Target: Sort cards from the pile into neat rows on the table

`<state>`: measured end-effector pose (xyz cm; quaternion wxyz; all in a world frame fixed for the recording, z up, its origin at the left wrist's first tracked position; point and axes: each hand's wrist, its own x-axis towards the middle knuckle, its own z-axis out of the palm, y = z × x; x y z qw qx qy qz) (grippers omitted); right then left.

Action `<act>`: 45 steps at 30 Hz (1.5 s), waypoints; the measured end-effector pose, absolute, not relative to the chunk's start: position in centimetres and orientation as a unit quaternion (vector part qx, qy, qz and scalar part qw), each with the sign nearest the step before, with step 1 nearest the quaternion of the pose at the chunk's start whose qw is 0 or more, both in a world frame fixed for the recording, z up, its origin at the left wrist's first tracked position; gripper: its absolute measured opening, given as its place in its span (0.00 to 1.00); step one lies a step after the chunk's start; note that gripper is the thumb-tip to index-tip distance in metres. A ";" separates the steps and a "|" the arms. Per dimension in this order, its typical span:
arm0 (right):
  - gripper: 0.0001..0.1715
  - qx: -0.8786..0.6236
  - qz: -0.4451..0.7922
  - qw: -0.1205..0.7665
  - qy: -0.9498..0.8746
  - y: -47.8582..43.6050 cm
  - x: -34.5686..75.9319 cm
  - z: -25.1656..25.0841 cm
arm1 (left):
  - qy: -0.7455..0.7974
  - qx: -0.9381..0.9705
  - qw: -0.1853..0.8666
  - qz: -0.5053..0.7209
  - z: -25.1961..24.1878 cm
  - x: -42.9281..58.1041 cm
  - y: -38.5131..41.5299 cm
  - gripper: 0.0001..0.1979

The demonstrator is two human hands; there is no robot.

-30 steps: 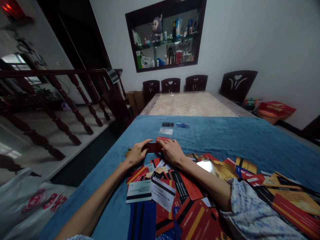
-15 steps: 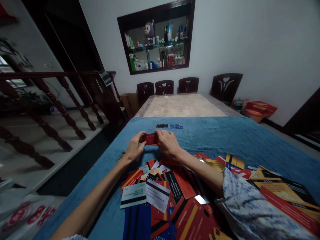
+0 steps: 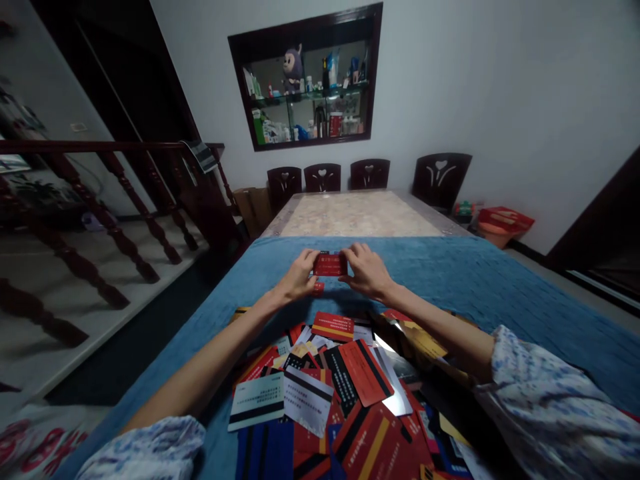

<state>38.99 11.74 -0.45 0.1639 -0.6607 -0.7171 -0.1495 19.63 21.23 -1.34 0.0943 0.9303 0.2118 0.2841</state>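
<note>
Both my hands hold a red card (image 3: 330,264) by its short ends, lifted above the blue cloth (image 3: 475,280). My left hand (image 3: 298,275) pinches the card's left end and my right hand (image 3: 367,269) pinches the right end. Another red card (image 3: 318,289) shows just beneath them. Near me, a spread heap of red, black, orange and white cards (image 3: 350,387) covers the cloth between my forearms.
The long table (image 3: 357,215) runs away from me, bare marble beyond the cloth. Dark chairs (image 3: 440,179) stand at the far end and right side. A wooden stair railing (image 3: 125,220) lies left. A wall cabinet (image 3: 307,77) holds bottles and a plush toy.
My hands have risen off the cloth and moved farther away with the red card. The small row of cards laid out ahead is now hidden behind them.
</note>
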 end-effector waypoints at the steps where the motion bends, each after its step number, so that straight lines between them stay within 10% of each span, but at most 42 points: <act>1: 0.28 -0.659 -0.147 0.170 -0.718 11.9 39.6 -0.7 | 0.212 0.933 0.098 0.273 -1.3 20.1 21.5 0.31; 45: 0.28 -0.748 0.058 0.076 -0.657 18.5 46.2 -5.6 | 0.330 0.942 0.052 -0.040 -2.8 28.5 26.8 0.15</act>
